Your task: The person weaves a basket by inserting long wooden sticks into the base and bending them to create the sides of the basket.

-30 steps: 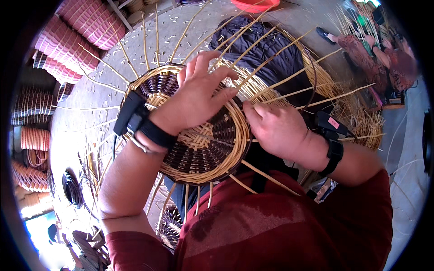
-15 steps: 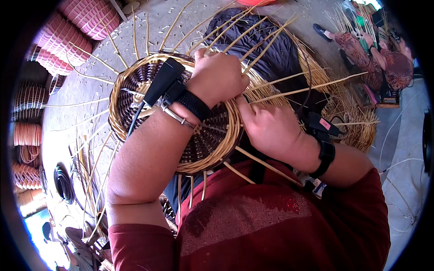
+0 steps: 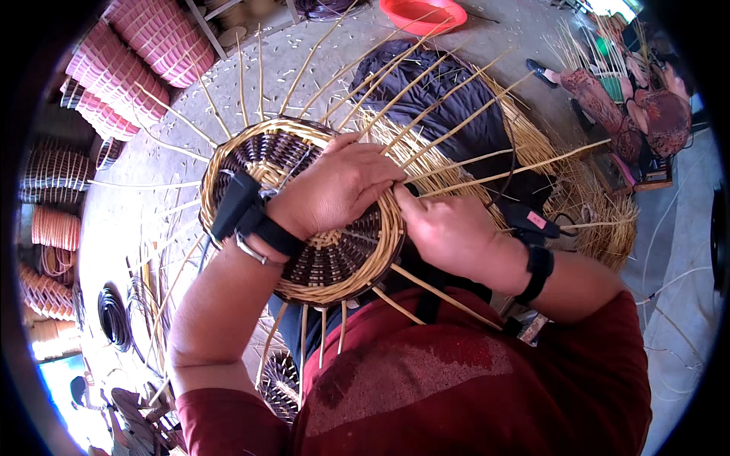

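A round wicker base [image 3: 334, 270], dark brown with a pale centre, is sitting at the middle of the frame, tilting above the person's lap; a thick tan braided rim [image 3: 319, 292] is running around it, and long pale stakes [image 3: 300, 72] are radiating outward from its edge. The left hand [image 3: 346, 182] is reaching across the base, its fingers lying close together and pointing at the rim's right side; the right hand [image 3: 449, 232] is curling there, its extended forefinger touching the edge just beside the left fingertips; whether either hand is pinching a strand, one cannot tell, the contact being hidden. A dark cloth [image 3: 452, 95] is covering part of a rod bundle [image 3: 608, 239] at upper right; pink-and-white woven baskets [image 3: 122, 80] are standing at upper left; a black coil [image 3: 114, 315] is lying at lower left; a red basin [image 3: 423, 17] is resting near the top edge; another person [image 3: 661, 118] is sitting at far upper right.
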`<state>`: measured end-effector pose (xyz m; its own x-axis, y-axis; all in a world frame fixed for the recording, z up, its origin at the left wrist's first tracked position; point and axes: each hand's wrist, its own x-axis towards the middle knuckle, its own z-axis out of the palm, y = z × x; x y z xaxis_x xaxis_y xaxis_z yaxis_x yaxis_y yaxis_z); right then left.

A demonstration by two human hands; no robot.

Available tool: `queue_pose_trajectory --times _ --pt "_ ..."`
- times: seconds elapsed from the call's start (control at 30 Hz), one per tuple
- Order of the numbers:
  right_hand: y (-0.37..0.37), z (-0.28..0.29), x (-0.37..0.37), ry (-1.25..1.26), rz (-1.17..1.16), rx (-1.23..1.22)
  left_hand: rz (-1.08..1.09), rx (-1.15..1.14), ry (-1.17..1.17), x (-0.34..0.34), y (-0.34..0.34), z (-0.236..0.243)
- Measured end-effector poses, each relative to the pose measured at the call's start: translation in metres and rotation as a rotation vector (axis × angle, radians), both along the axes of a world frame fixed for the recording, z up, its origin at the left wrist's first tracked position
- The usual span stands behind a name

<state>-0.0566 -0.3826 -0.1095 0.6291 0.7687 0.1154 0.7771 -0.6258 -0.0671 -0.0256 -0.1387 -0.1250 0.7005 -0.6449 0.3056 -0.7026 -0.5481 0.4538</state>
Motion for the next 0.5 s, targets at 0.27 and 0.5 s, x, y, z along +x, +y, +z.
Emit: queue_pose_trajectory --times 0.27,0.5 --pt "-0.04 0.055 0.086 0.437 -0.242 0.0 0.009 0.018 -0.004 -0.006 -0.001 0.0" --pt "-0.039 -0.017 0.128 0.396 -0.517 -0.391 0.024 0.051 -0.062 -0.012 -0.012 -0.005"
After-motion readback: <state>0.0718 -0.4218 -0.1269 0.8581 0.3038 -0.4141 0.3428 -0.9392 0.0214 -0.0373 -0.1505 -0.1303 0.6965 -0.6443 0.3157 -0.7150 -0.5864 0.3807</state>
